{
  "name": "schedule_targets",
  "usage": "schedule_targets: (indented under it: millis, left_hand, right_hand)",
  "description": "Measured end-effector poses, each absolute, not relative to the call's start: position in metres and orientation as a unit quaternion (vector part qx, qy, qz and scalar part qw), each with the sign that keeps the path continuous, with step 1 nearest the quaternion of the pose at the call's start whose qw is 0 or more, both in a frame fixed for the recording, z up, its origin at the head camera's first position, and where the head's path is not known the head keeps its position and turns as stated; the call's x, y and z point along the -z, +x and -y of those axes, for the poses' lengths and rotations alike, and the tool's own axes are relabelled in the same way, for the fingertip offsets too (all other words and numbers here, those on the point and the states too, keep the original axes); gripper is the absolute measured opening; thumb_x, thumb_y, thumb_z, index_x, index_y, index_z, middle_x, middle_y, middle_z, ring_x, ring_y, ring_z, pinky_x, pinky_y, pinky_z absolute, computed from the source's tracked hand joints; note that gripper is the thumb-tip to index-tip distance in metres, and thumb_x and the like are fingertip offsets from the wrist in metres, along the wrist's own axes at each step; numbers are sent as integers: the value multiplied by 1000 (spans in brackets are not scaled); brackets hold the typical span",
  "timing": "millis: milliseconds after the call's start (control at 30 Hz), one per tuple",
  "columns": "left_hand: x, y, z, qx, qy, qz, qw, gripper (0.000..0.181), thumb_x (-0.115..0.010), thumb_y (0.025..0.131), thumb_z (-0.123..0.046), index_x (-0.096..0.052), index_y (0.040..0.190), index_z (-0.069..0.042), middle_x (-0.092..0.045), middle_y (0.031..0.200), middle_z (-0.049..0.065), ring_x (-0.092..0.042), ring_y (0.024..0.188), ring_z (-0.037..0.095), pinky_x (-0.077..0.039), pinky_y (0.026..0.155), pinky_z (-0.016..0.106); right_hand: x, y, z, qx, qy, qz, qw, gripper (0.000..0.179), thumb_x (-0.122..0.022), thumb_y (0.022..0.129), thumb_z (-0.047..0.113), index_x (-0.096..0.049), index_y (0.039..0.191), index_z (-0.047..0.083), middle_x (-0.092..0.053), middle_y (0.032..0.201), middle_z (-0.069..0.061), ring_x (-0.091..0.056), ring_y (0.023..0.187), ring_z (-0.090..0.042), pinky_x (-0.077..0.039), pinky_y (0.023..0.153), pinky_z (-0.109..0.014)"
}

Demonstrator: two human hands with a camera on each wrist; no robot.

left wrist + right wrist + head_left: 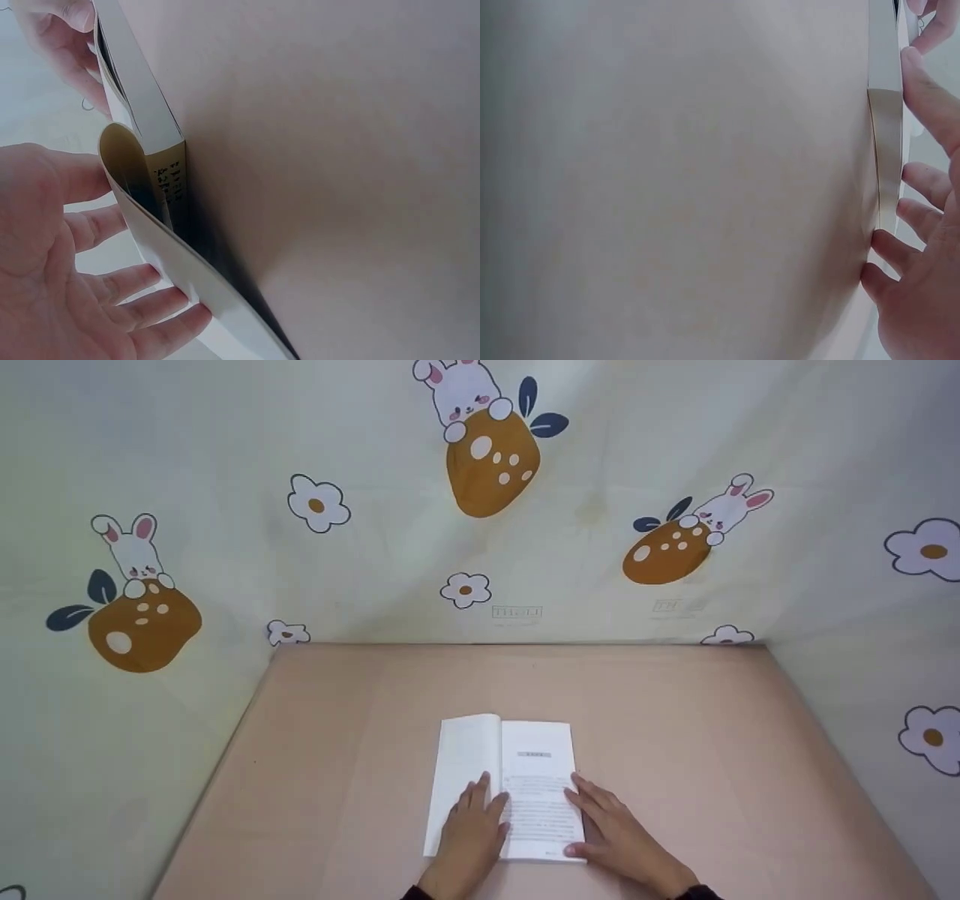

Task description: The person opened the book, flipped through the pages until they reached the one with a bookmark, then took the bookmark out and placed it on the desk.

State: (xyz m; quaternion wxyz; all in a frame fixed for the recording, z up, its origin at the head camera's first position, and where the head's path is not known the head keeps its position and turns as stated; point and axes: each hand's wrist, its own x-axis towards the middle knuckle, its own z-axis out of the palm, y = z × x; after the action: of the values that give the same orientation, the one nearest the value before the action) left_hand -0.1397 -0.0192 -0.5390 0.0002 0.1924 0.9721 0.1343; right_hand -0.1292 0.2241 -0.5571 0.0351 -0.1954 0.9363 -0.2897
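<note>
An opened book (pixel 536 791) lies in the lower centre of the head view, on a pinkish-tan tabletop (pixel 660 720), its left side curving up near the fold and its right page bearing a short grey heading bar above lines of print too small to read. The left hand (pixel 469 836), just left of bottom centre, rests on the left side near the fold, fingers extended and slightly spread, gripping nothing. The right hand (pixel 622 836) lies at the book's right edge, fingers reaching toward the upper left of the frame and touching that edge, thumb at the lower right corner of the page; its fingers are relaxed rather than curled around the book. In the left wrist view the book runs from the upper left to the bottom centre, showing a yellowish spine (pixel 169 180) with dark characters and a cover bowed away from it, the left fingertips against that cover. In the right wrist view the book stands along the right side, right fingertips at its edge. Dark sleeves (pixel 699 892) show at the bottom of the head view. A pale cloth (pixel 375 577) printed with rabbits (pixel 465 397), brown fruit (pixel 495 465) and flowers (pixel 319 504) fills the upper part.
</note>
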Motion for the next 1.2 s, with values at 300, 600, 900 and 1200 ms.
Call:
schedule_targets:
  millis: [300,600,900,1200]
  left_hand:
    - [538,-138,19,-148,204,-968,22,56,-59,83,-50,-56,124,-12,-37,141,27,-40,126,46,-43,95,54]
    - [539,-136,17,-138,224,-965,10,68,-63,70,-63,-59,123,-19,-36,139,32,-39,123,52,-44,92,58]
    - [540,-135,14,-98,233,-967,-6,79,-69,61,-67,-58,123,-20,-37,137,33,-40,122,53,-46,88,56]
    - [539,-135,13,-104,227,-968,0,76,-68,62,-66,-58,122,-20,-36,138,33,-40,122,54,-45,89,58]
  right_hand:
    - [558,-130,-222,283,-196,-939,11,81,-62,75,59,-49,133,4,-36,147,-15,-39,128,-40,-36,97,-62]
    - [557,-131,-222,299,-191,-935,6,77,-63,75,58,-50,131,6,-35,146,-17,-39,127,-42,-35,97,-62]
    - [561,-134,-221,318,-163,-934,10,86,-67,73,57,-41,136,4,-36,144,-19,-36,129,-43,-33,98,-62]
    - [559,-136,-217,339,-116,-933,41,102,-67,73,59,-25,144,-1,-36,144,-23,-35,130,-43,-31,104,-59]
